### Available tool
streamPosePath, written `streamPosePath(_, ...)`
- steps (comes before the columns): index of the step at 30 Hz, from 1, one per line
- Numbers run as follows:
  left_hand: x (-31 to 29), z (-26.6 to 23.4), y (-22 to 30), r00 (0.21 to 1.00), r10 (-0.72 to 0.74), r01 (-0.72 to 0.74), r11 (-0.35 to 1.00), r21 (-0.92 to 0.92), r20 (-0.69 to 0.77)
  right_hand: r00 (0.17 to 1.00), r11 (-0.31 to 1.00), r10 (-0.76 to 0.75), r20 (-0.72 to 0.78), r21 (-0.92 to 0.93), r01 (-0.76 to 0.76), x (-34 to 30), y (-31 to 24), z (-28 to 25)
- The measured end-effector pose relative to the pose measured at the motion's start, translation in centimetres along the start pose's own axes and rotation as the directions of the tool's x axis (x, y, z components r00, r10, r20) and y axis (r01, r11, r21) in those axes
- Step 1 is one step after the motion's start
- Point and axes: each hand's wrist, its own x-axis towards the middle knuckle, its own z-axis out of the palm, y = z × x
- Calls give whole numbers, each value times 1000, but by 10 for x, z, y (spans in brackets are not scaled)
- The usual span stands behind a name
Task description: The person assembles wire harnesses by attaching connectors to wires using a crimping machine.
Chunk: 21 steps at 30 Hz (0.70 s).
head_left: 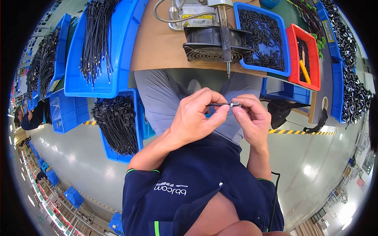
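Observation:
Over my lap, in front of the workbench edge, both hands meet at a thin black cable (214,104) with a small silver metal connector (235,104) at its end. My left hand (197,118) is closed, pinching the cable between thumb and forefinger. The connector lies between the thumb and forefinger of my right hand (254,120), which is closed on it. Most of the cable is hidden behind my left fingers. Just beyond the hands, a soldering iron (224,35) points its tip down past the bench edge, in front of a black fan (202,37).
Blue bins (71,84) at the left hold bundles of black cables (114,122). On the brown bench (157,51), a blue tray (286,59) of small black pieces stands beside a red tray (293,33) with a yellow-handled tool (304,71). More blue trays (337,88) are at the far right.

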Motion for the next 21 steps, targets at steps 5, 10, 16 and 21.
streamPosePath(5, -1, 1, -3, 997, -81, 81, 996, -26, 18, 1000, 1000, -10, 5, -1, 10, -1, 1, 2)
streamPosePath(10, -2, 5, -10, 980, -190, 197, 972, -131, 59, 999, 999, 30, 42, -15, -29, -3, 0, -1)
streamPosePath(16, -4, 8, -19, 975, -208, 220, 937, -270, 72, 999, 999, 35, 21, 6, -35, -4, 1, 5)
streamPosePath(21, -5, 5, -20, 967, -240, 254, 922, -291, 84, 998, 984, -38, 56, -174, 47, -2, 1, 2)
